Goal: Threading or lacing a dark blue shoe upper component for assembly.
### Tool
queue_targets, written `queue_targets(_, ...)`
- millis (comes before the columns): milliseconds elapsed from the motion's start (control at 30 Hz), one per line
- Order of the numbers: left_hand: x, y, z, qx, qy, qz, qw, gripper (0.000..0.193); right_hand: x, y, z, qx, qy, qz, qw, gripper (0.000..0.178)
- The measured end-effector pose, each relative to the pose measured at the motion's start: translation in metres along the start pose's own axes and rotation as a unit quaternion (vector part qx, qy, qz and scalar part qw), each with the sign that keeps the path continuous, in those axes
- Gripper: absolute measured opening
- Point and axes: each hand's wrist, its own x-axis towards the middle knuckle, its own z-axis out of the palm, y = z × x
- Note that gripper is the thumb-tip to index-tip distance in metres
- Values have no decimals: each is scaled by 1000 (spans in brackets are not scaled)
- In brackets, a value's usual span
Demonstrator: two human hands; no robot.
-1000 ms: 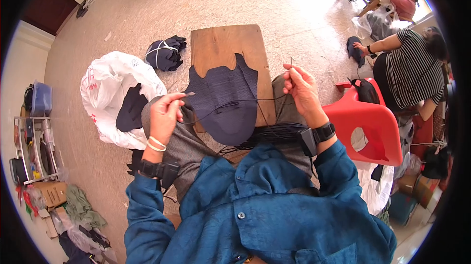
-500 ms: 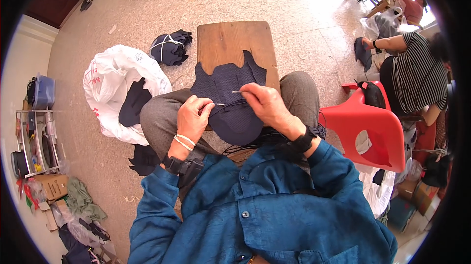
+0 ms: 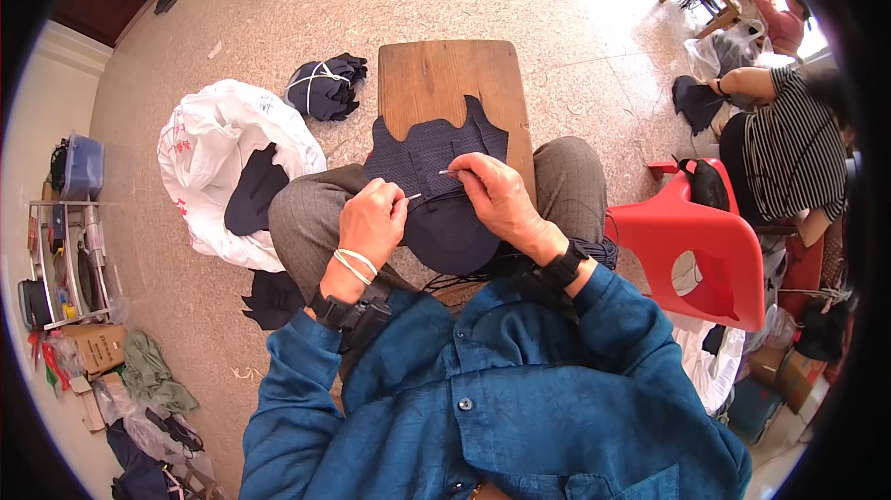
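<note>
A dark navy fabric piece (image 3: 436, 189), cut with notched edges, lies across the person's lap and the near end of a small wooden table (image 3: 445, 82). The left hand (image 3: 371, 221) is closed, pinching a thin needle (image 3: 412, 196) against the fabric. The right hand (image 3: 497, 198) is curled over the fabric's right side, fingertips pinching a second small metal point at its surface. Both wrists bend inward over the knees; blue sleeves come in from the lower edge. Dark thread (image 3: 464, 275) trails below the fabric.

The floor (image 3: 232, 26) is speckled beige stone. To the left sits a white plastic bag (image 3: 218, 147) holding dark cut pieces, with a tied bundle of dark fabric (image 3: 323, 87) beyond it. A red plastic chair (image 3: 715, 245) stands to the right, and past it a person in a striped top (image 3: 789, 152) sits working.
</note>
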Motion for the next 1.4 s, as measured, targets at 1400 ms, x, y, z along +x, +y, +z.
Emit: queue_targets(1400, 34, -4, 2, 182, -216, 84, 955, 7, -8, 18, 17, -21, 5, 14, 1000, 6)
